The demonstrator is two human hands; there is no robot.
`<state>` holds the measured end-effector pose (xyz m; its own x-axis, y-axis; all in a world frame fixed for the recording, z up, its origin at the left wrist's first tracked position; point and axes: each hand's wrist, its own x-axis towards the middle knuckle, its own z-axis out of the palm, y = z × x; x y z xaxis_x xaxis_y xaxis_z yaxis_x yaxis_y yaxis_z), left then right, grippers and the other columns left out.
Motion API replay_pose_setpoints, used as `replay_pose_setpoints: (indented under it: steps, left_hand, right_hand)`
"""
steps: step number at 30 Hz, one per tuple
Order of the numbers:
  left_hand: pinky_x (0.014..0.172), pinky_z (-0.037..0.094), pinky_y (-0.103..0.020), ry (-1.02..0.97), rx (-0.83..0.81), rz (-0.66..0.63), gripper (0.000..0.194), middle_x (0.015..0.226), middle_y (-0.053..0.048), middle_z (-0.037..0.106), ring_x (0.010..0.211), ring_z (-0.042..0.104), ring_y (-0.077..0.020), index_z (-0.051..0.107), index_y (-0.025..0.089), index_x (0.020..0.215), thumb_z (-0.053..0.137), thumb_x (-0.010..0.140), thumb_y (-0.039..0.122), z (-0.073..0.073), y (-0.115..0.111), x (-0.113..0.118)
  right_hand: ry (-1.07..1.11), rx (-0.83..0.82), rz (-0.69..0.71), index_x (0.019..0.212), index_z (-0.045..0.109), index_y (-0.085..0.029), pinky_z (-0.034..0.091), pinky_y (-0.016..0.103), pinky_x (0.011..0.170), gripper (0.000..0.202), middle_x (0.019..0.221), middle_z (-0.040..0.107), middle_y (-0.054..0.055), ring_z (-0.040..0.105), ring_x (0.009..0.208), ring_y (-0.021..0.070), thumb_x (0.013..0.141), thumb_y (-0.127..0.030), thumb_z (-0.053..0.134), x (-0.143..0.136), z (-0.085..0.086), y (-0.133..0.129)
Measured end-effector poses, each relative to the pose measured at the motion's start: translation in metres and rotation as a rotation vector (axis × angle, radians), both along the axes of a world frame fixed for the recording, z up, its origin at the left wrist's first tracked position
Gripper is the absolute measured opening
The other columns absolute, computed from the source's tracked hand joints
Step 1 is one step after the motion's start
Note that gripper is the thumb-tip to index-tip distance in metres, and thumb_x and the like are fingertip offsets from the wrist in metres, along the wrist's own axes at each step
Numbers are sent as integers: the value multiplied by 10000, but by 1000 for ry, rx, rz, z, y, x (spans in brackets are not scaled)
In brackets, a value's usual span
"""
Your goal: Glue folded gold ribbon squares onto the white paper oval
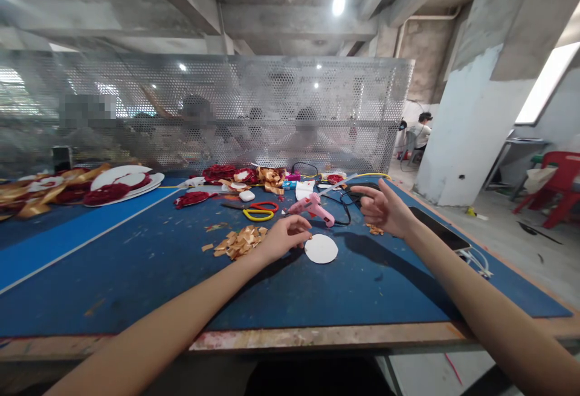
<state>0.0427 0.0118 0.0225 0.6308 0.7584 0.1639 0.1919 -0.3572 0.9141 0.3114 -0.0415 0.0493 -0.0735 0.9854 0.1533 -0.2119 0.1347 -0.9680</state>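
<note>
My left hand (290, 236) is beside the upper left edge of a round white disc (321, 249), its fingers curled and the thumb drawn towards them. A tiny brownish bit shows at its fingertips, too small to name. My right hand (385, 210) is raised over the table on the right, thumb and forefinger apart, holding nothing. Between the hands, just beyond the disc, lies a pink glue gun (312, 207) with a clear glue stick (338, 185) in its back. A heap of cut gold ribbon pieces (238, 242) lies left of my left hand, partly behind it.
Scissors (259, 210) with red and yellow handles lie behind the ribbon heap. Red and gold ribbon work (222, 174) lines the table's back. White discs (122, 183) are at far left. A dark phone-like device (437, 230) and white cable (480, 263) lie right. A perforated metal screen (254, 112) stands behind.
</note>
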Motion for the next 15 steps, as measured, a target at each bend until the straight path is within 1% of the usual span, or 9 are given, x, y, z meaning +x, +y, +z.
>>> replay_pose_setpoints:
  steps: [2,3,4,7,8,9,11,13,15]
  left_hand:
    - [499,393,-207,0,0,-2,260,703,-6,629,553,553,-103,557,160,851,665,686,329,0,0,0]
    - [501,393,-207,-2,-1,-3,259,703,-5,629,554,553,-103,557,160,851,666,686,328,0,0,0]
    - [502,394,-207,-3,-5,-4,261,704,-4,630,554,553,-102,556,160,852,667,686,327,0,0,0]
    - [503,393,-205,-5,-20,-9,266,702,-1,630,549,550,-100,552,160,859,670,686,323,0,0,0]
    - [505,393,-205,-5,-23,-10,264,700,1,628,547,548,-98,552,160,860,671,686,318,0,0,0]
    - [507,393,-203,-5,-24,-11,260,696,3,626,546,546,-96,553,159,859,672,687,313,0,0,0]
    - [509,392,-200,-6,-24,-12,251,693,6,624,548,542,-92,555,157,858,673,689,301,0,-1,0]
    - [511,392,-199,-9,-21,-13,246,697,4,627,553,544,-92,557,155,858,673,692,295,0,-1,0]
    - [511,393,-200,-14,-17,-15,243,704,1,633,559,551,-94,559,155,860,672,694,292,0,0,-1]
  right_hand:
    - [-18,2,25,949,619,-218,292,230,417,582,534,379,-48,274,425,87,787,-696,331,-4,1,-1]
    - [-21,-10,27,913,627,-208,311,235,433,598,548,412,-36,303,434,89,788,-702,315,-4,1,0]
    - [-28,-27,23,874,633,-197,311,234,432,607,552,431,-28,309,430,86,788,-704,310,-2,1,1]
    - [-75,-79,-41,768,630,-173,256,223,385,642,517,446,-19,256,380,71,782,-719,294,9,-1,7]
    - [-100,-95,-88,737,624,-170,261,225,379,655,507,455,-13,263,370,73,776,-730,285,14,-2,10]
    - [-134,-107,-152,705,616,-169,289,233,385,664,506,474,-1,301,370,79,769,-739,280,18,-4,12]
    - [-269,-86,-320,647,601,-169,372,261,440,638,539,532,35,422,419,109,763,-730,319,26,-7,15]
    - [-541,39,-499,610,598,-176,424,291,526,515,588,568,54,504,512,144,751,-651,458,31,-12,17]
    - [-836,235,-614,610,604,-186,441,308,592,307,644,575,47,523,584,159,697,-480,618,33,-17,17]
